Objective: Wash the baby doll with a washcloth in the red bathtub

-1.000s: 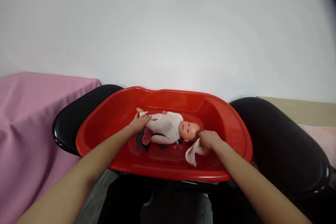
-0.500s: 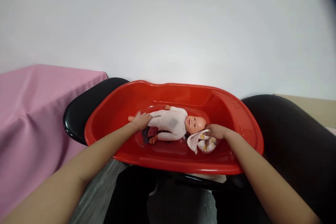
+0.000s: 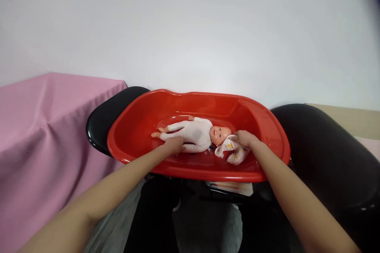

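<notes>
A baby doll (image 3: 196,131) in a white bodysuit lies on its back inside a red baby bathtub (image 3: 208,174), its head to the right and bare feet to the left. My right hand (image 3: 245,139) is closed on a pale pink-and-white cloth (image 3: 234,152) with yellow patterns, right beside the doll's head. The cloth hangs in folds down to the tub floor. Over the doll's near hip and near hand lies my left hand (image 3: 175,145); its fingers are mostly hidden, and whether they grip anything does not show.
The tub rests on black chair seats, one (image 3: 102,120) at the left and a larger black one (image 3: 323,154) at the right. A pink cloth-draped surface (image 3: 53,126) stands on the left. Behind is a white wall (image 3: 190,31). My legs are below the tub.
My left hand has moved right from the doll's legs to its near hip. The dark and pink item seen by the doll's near hand is now out of sight. My right hand keeps the cloth.
</notes>
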Tool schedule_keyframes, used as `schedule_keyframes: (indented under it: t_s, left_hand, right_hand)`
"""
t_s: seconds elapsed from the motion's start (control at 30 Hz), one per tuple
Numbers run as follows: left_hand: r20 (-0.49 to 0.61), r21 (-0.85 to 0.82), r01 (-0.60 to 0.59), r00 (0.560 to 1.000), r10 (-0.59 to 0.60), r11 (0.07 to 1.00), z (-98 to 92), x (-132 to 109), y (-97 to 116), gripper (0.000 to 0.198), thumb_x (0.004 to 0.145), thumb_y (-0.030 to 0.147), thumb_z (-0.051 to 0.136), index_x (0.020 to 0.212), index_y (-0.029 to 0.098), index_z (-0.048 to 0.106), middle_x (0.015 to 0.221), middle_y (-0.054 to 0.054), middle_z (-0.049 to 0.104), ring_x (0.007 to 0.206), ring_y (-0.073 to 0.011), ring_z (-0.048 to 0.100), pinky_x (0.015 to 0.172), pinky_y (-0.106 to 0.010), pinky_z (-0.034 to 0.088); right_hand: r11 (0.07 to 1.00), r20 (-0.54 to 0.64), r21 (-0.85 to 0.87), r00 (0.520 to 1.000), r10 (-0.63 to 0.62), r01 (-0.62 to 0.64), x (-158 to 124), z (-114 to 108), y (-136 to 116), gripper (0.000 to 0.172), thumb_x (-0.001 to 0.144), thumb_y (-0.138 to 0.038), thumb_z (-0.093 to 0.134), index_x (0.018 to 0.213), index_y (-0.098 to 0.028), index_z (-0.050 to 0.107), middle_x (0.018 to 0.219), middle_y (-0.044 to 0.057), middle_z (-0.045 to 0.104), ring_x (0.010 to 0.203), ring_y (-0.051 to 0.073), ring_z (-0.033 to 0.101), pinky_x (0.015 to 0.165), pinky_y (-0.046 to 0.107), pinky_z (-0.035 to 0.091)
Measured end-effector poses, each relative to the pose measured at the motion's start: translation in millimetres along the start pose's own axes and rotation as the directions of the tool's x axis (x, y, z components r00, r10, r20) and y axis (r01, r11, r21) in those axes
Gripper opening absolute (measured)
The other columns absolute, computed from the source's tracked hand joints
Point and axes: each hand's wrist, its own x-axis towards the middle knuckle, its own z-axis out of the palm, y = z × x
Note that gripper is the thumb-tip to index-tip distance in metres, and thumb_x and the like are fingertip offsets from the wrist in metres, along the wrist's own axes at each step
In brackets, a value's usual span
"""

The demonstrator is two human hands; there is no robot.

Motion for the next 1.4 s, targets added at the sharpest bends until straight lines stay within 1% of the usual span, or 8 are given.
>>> schedule_keyframes:
  t_s: [0.1, 0.2, 0.43, 0.57, 0.73, 1.0, 1.27, 1.4]
  left_hand:
    - [0.064, -0.227, -0.128, 0.987, 0.146, 0.965, -14.0, -40, 20, 0.044, 0.107, 0.053, 0.057, 0.112, 0.016, 0.081, 0.108, -0.010, 0.080, 0.095, -0.0253, 0.070, 0.083, -0.032, 0.047]
    - [-0.022, -0.408, -0.191, 0.980, 0.200, 0.893, -25.7, -79, 26, 0.045, 0.104, 0.060, 0.057, 0.109, 0.020, 0.079, 0.107, -0.006, 0.080, 0.092, -0.0241, 0.071, 0.075, -0.032, 0.045]
    - [-0.188, -0.227, -0.292, 0.949, 0.253, 0.929, -16.2, -129, 35, 0.038, 0.088, 0.054, 0.079, 0.104, 0.020, 0.076, 0.112, -0.007, 0.078, 0.106, -0.0312, 0.071, 0.082, -0.035, 0.049]
    - [-0.313, -0.196, -0.300, 0.921, 0.231, 0.933, -4.1, -140, 41, 0.017, 0.096, 0.033, 0.066, 0.104, 0.020, 0.074, 0.113, -0.008, 0.078, 0.113, -0.0304, 0.070, 0.094, -0.037, 0.051]
    - [-0.326, -0.202, -0.302, 0.918, 0.226, 0.932, -6.0, -144, 39, 0.011, 0.096, 0.029, 0.062, 0.099, 0.022, 0.070, 0.114, -0.008, 0.077, 0.112, -0.0301, 0.072, 0.097, -0.038, 0.052]
    - [-0.308, -0.103, -0.199, 0.938, 0.159, 0.975, 2.6, -154, 43, 0.027, 0.090, 0.015, 0.058, 0.114, 0.021, 0.067, 0.135, -0.011, 0.071, 0.135, -0.0305, 0.062, 0.111, -0.042, 0.048]
    - [-0.264, -0.083, -0.087, 0.962, 0.062, 0.993, 12.5, -165, 54, 0.036, 0.084, 0.012, 0.056, 0.116, 0.018, 0.068, 0.132, -0.014, 0.071, 0.125, -0.0333, 0.066, 0.106, -0.050, 0.049]
    - [-0.215, -0.143, -0.028, 0.977, -0.004, 0.989, 0.7, -174, 52, 0.040, 0.078, 0.014, 0.060, 0.117, 0.020, 0.069, 0.137, -0.015, 0.070, 0.129, -0.0360, 0.065, 0.109, -0.052, 0.050]
  right_hand:
    - [0.999, -0.080, -0.046, 0.997, -0.001, -0.002, -19, -3, -9, 0.050, 0.109, -0.054, 0.048, 0.125, -0.017, 0.079, 0.122, 0.021, 0.078, 0.107, 0.032, 0.075, 0.079, 0.033, 0.050]
    - [0.998, -0.189, -0.013, 0.980, -0.055, 0.054, -47, 1, -15, 0.055, 0.112, -0.056, 0.041, 0.125, -0.017, 0.078, 0.123, 0.019, 0.078, 0.107, 0.030, 0.075, 0.081, 0.031, 0.049]
    - [0.994, -0.276, 0.064, 0.959, -0.067, 0.088, -124, 19, -39, 0.055, 0.111, -0.060, 0.042, 0.119, -0.022, 0.082, 0.115, 0.013, 0.082, 0.102, 0.027, 0.075, 0.076, 0.030, 0.045]
    - [0.979, -0.294, 0.154, 0.952, -0.081, 0.131, -150, 24, -52, 0.055, 0.113, -0.054, 0.038, 0.115, -0.021, 0.082, 0.112, 0.009, 0.082, 0.102, 0.024, 0.075, 0.080, 0.027, 0.046]
    - [0.940, -0.455, 0.296, 0.890, -0.018, 0.170, -163, 36, -49, 0.051, 0.114, -0.051, 0.039, 0.125, -0.022, 0.079, 0.127, 0.008, 0.079, 0.119, 0.023, 0.071, 0.099, 0.028, 0.049]
    - [0.890, -0.571, 0.453, 0.784, 0.242, 0.056, -180, 56, -58, 0.057, 0.114, -0.053, 0.034, 0.141, -0.021, 0.072, 0.134, 0.013, 0.077, 0.125, 0.029, 0.071, 0.098, 0.030, 0.049]
    - [0.840, -0.565, 0.538, 0.769, 0.300, 0.067, -187, 68, -61, 0.059, 0.112, -0.055, 0.034, 0.136, -0.022, 0.076, 0.129, 0.014, 0.078, 0.120, 0.032, 0.071, 0.093, 0.032, 0.048]
    - [0.807, -0.522, 0.586, 0.795, 0.309, 0.071, -192, 77, -57, 0.060, 0.108, -0.063, 0.036, 0.135, -0.028, 0.077, 0.128, 0.010, 0.079, 0.115, 0.034, 0.071, 0.088, 0.037, 0.048]
